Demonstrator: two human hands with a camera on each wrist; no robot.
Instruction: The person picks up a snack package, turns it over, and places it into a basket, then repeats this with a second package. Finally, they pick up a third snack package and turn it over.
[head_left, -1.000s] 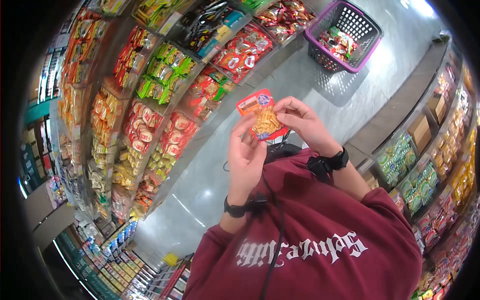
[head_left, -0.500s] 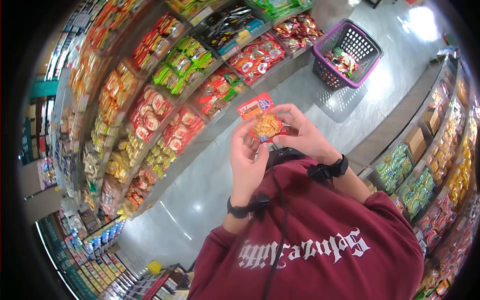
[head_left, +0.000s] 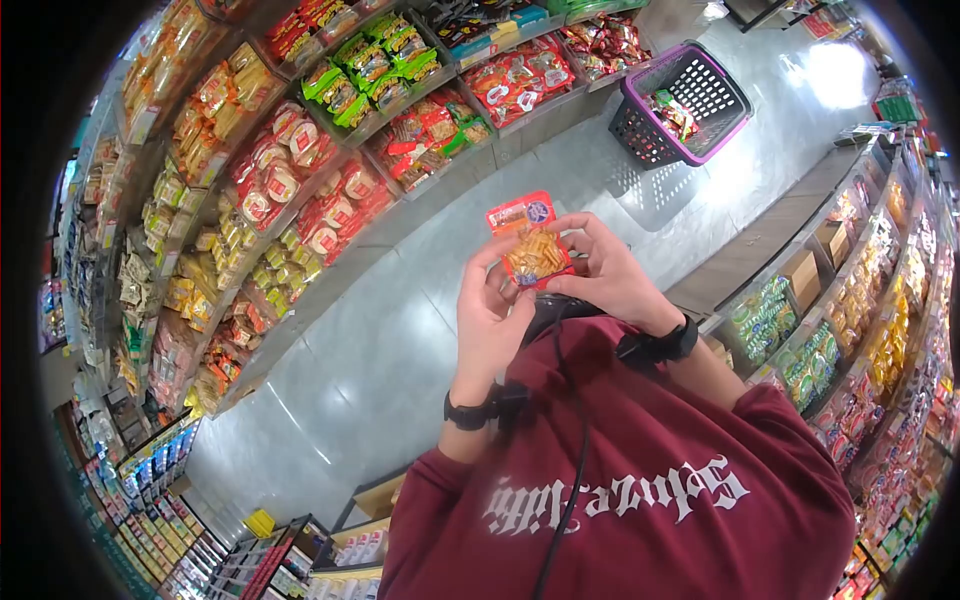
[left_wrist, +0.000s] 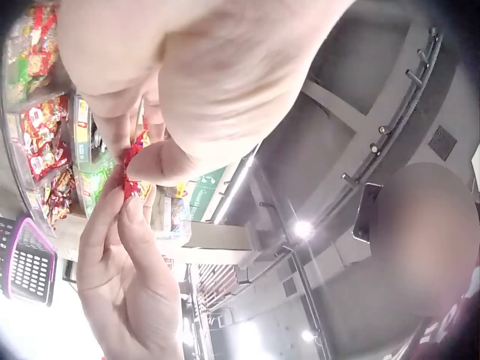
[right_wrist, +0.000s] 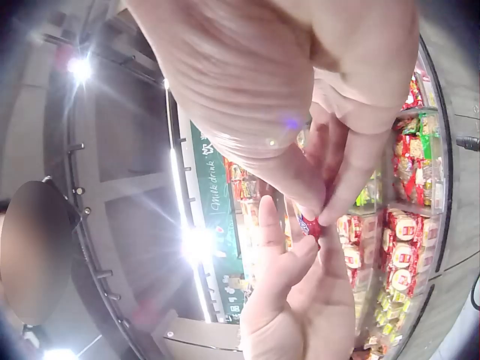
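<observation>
Both hands hold a small snack packet in front of the chest. It is red with a printed top, and golden stick-shaped pieces show on its front. The left hand grips its left side, thumb near the bottom edge. On the opposite side the right hand pinches it, forefinger along the upper right and thumb lower down. In the left wrist view the packet appears edge-on as a red strip between the fingertips. The right wrist view shows only a red bit of the packet between the fingers.
A dark basket with a purple rim stands on the floor ahead to the right, with several packets inside. Shelves of bagged snacks curve along the left. More shelves line the right. Grey floor runs between.
The right thumb and fingers have shifted from the packet's upper right corner down its right side. The packet stands straighter. The head view has turned, so the shelves and basket sit differently.
</observation>
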